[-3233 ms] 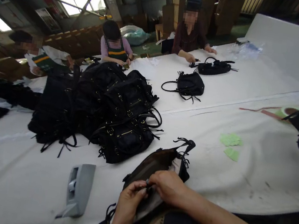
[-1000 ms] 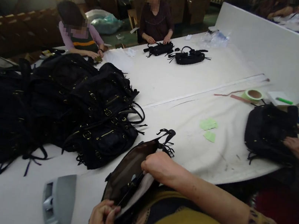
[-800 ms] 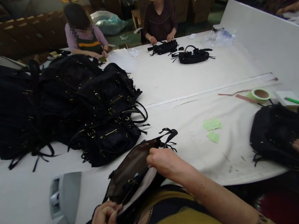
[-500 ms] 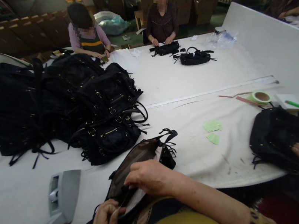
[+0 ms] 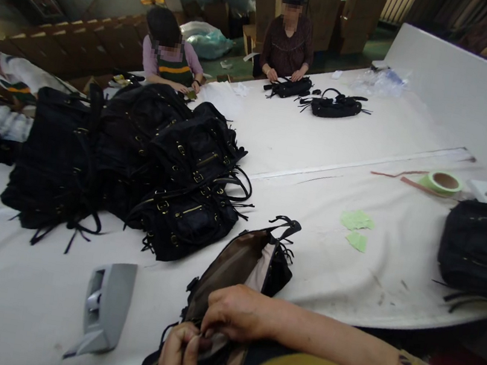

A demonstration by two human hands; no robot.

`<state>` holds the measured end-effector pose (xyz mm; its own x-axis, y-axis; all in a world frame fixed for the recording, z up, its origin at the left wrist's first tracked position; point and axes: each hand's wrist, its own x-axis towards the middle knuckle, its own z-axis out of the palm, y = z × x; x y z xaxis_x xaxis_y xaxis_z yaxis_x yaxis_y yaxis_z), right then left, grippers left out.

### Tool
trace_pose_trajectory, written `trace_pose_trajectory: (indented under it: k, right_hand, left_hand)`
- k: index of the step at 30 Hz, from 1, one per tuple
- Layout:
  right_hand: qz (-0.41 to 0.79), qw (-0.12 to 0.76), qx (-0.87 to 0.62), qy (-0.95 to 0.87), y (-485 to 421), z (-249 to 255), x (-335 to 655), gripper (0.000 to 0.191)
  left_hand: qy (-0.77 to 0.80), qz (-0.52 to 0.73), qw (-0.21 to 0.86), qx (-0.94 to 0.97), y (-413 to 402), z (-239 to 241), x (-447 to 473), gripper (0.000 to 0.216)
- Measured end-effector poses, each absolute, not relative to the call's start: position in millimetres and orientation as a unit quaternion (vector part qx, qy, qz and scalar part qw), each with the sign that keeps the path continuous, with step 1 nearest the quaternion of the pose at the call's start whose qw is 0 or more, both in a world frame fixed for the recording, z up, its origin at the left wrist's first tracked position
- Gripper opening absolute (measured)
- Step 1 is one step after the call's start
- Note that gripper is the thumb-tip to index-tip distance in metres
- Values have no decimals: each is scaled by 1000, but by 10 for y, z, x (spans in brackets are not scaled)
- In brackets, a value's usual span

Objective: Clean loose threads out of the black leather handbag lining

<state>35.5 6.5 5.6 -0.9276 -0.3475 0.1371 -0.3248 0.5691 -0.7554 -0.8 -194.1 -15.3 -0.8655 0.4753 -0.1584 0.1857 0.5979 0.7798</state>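
A black handbag (image 5: 232,260) lies open against my body at the table's front edge, its brown lining and a pale inner panel showing. My left hand (image 5: 179,357) is closed on the near end of the bag's opening, thumb and index finger pinched together. Right beside it, my right hand (image 5: 238,315) is closed in a pinch over the opening, its fingertips almost touching the left ones. Whatever lies between the right fingertips is hidden. A grey tape dispenser (image 5: 119,304) stands on the table left of my hands.
Black handbags (image 5: 188,211) with gold buckles are piled at left. Green paper scraps (image 5: 359,220), a tape roll (image 5: 448,182) and another black bag (image 5: 485,249) are at right. Co-workers sit across; one handles a small black bag (image 5: 292,87). A white board (image 5: 463,87) borders the table.
My right hand has moved down and toward my left hand, so their fingertips nearly meet. The black bag at right was held by a co-worker's hands, which no longer show. The view has shifted left.
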Motion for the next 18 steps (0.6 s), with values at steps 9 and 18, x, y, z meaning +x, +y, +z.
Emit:
trace_pose_trajectory:
  k: [9,18]
  right_hand:
    - [-335,24,-22,942,509,51,178,9]
    - [-148,94,45,983,861,-53,318,17]
  left_hand:
    - [858,295,217,361,-1776,-195,-85,46]
    - [787,86,305,529,-927,195,-83,46]
